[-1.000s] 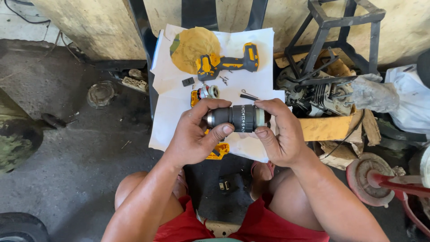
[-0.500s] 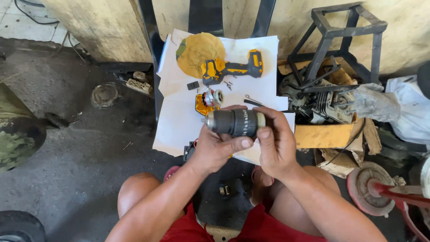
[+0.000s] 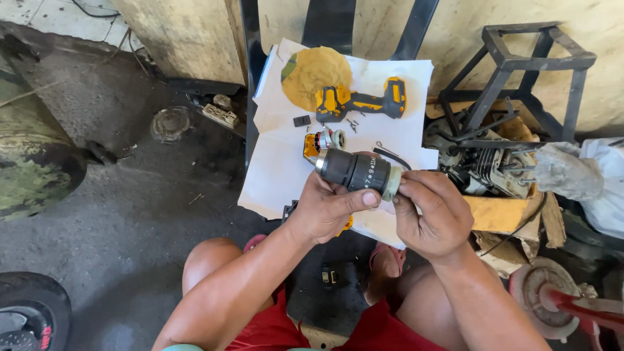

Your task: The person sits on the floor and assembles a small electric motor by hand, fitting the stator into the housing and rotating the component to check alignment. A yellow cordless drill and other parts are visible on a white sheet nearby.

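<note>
Holding a dark cylindrical drill chuck assembly (image 3: 359, 171) between both hands, the person sits low with bare knees on each side of a dark seat. The left hand (image 3: 323, 211) is under the assembly, its grip clamped on the black body, with the thumb pressed along the lower side. The right hand (image 3: 432, 211) has its grip closed on the pale ring at the right end of the same part, with the fingertips (image 3: 406, 185) pinching the ring. The assembly lies almost level, slightly tilted, above the near edge of a white paper sheet (image 3: 276, 162).

This sheet works as a tray for the loose parts. On it, far from the hands, rests a yellow and black drill body (image 3: 361, 101) on its side, touching a round yellow cloth (image 3: 312, 68). Near the drill body are a small black block (image 3: 301, 120) and some tiny screws (image 3: 353, 123). Just behind the held assembly sits a small motor piece (image 3: 325, 140) with an orange part, and a thin black curved strip (image 3: 392, 156) is beside it.

To the right of the sheet stands a small engine (image 3: 484, 166), partly under a black metal frame (image 3: 520, 71). A dark tyre (image 3: 29, 312) shows in the lower left corner, on the grey concrete floor (image 3: 123, 234).
</note>
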